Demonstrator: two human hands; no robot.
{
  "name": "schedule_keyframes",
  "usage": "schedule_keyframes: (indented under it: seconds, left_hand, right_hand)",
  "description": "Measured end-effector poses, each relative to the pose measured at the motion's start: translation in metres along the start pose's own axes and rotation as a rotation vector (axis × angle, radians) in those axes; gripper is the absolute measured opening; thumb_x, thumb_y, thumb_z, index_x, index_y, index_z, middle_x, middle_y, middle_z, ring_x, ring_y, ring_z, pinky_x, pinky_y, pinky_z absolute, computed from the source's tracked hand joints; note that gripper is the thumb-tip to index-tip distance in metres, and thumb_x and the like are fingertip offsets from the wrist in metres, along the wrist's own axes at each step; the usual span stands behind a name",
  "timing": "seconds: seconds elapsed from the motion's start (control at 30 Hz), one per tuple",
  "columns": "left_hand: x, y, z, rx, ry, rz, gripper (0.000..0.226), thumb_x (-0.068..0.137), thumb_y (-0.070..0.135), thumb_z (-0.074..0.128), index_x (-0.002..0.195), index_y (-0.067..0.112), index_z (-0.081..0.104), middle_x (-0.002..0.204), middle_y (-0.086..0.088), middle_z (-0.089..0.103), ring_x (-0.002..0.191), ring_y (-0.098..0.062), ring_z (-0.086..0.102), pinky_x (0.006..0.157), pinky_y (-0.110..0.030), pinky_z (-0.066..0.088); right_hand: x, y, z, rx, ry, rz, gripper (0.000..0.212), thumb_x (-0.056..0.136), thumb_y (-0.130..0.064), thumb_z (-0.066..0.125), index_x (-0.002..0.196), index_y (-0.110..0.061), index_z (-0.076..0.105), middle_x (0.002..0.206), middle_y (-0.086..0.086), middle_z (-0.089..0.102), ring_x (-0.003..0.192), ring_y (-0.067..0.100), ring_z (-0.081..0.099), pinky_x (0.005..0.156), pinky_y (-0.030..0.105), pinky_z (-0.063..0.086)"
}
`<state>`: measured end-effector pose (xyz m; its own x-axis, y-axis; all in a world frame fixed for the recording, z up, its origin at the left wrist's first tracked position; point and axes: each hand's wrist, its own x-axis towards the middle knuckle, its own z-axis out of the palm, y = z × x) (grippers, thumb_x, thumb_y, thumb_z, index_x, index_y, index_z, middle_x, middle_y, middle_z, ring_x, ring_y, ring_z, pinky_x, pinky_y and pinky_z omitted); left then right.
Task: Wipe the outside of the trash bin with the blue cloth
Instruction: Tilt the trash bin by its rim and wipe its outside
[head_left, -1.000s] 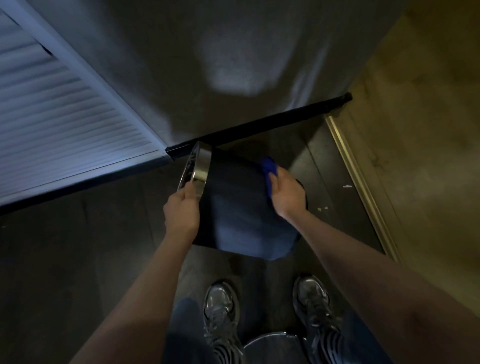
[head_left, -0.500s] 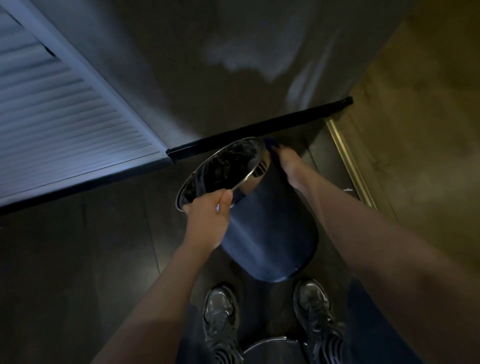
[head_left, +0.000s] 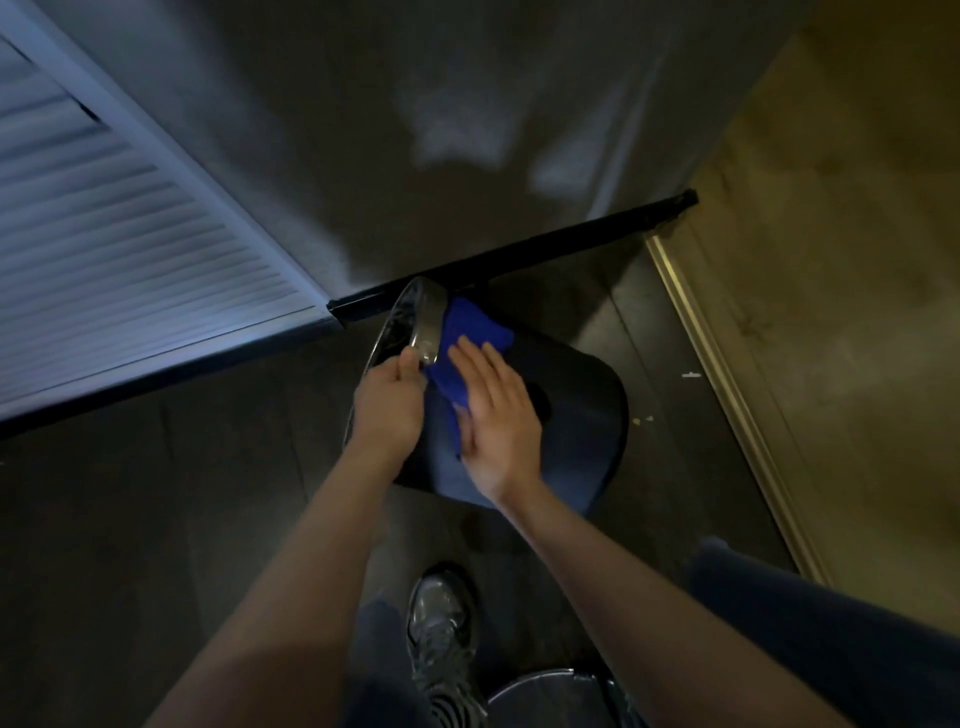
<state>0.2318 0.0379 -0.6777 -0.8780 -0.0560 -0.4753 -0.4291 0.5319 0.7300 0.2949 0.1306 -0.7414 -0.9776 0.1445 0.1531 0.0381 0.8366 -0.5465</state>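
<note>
A dark round trash bin (head_left: 576, 415) with a shiny metal rim (head_left: 430, 322) is tipped on its side above the dark floor, its mouth facing left. My left hand (head_left: 388, 410) grips the rim at its near edge. The blue cloth (head_left: 462, 348) lies on the bin's upper side wall just right of the rim. My right hand (head_left: 498, 421) presses flat on the cloth, fingers spread and pointing toward the rim. Part of the cloth is hidden under my palm.
A grey wall with a black baseboard (head_left: 519, 260) runs just behind the bin. A white louvred door (head_left: 119, 270) stands at the left. A metal threshold strip (head_left: 727, 395) borders tan flooring at the right. My shoe (head_left: 441, 618) and a round metal lid (head_left: 550, 701) are below.
The bin has turned so its mouth faces left again. My right hand came from behind the far side onto the upper wall with the cloth. My left hand kept its hold on the rim.
</note>
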Motion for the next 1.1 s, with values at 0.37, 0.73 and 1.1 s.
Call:
schedule_keyframes:
  seconds: [0.37,0.73,1.1]
  left_hand:
    - [-0.009,-0.001,-0.015,-0.2,-0.272,-0.043,0.024,0.096,0.025,0.038,0.09,0.014,0.059,0.078,-0.004,0.06,0.069,-0.018,0.055,0.061,-0.027,0.043]
    - [-0.018,-0.018,-0.004,0.002,-0.156,0.111,0.03,0.094,0.021,0.045,0.072,0.002,0.054,0.067,-0.006,0.049,0.07,-0.017,0.043,0.06,-0.027,0.034]
    - [-0.005,-0.038,-0.022,-0.158,0.053,-0.105,0.031,0.093,0.029,0.044,0.068,0.02,0.06,0.067,-0.004,0.055,0.064,-0.019,0.05,0.066,-0.033,0.041]
  right_hand:
    - [-0.015,0.108,-0.018,0.158,0.094,0.508,0.037,0.096,-0.02,0.035,0.133,-0.022,0.041,0.138,0.005,0.048,0.125,0.024,0.046,0.102,0.037,0.037]
    - [0.007,0.131,-0.024,0.177,0.08,0.655,0.031,0.098,-0.029,0.031,0.121,-0.017,0.048,0.116,0.008,0.06,0.103,0.024,0.057,0.078,0.028,0.036]
    - [0.028,0.116,-0.012,0.181,-0.224,0.616,0.032,0.098,-0.025,0.032,0.121,-0.013,0.052,0.12,0.017,0.057,0.108,0.034,0.052,0.085,0.035,0.039]
